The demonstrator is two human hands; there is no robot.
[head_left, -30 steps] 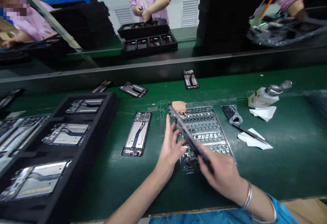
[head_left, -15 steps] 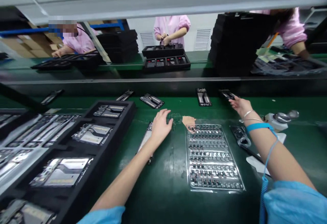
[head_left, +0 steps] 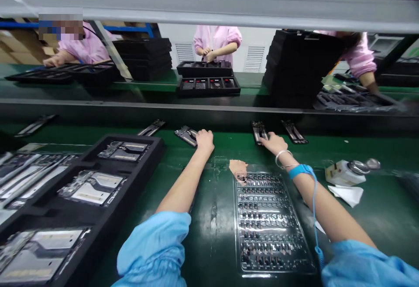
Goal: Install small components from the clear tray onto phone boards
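My left hand (head_left: 204,141) reaches to the belt's far side, its fingers against a black phone frame (head_left: 185,135) lying at an angle. My right hand (head_left: 273,143) rests its fingertips on the near end of another phone frame (head_left: 259,131). A third frame (head_left: 293,131) lies just to the right of that hand. Below my right wrist sits a clear plastic tray (head_left: 270,223) holding rows of small dark parts. A black foam tray (head_left: 81,191) on the left holds several phone frames with silver plates. A blue strap (head_left: 300,171) circles my right wrist, with a coiled cord.
A bottle with a metal top (head_left: 347,172) and a white cloth (head_left: 347,195) stand on the right of the green belt. A raised black rail (head_left: 209,112) runs behind the frames. Co-workers in pink sleeves (head_left: 216,42) handle black trays beyond it.
My left hand has moved from the belt's middle to the far left frame. My right hand has shifted left to another frame, and the frame it held now lies on the belt.
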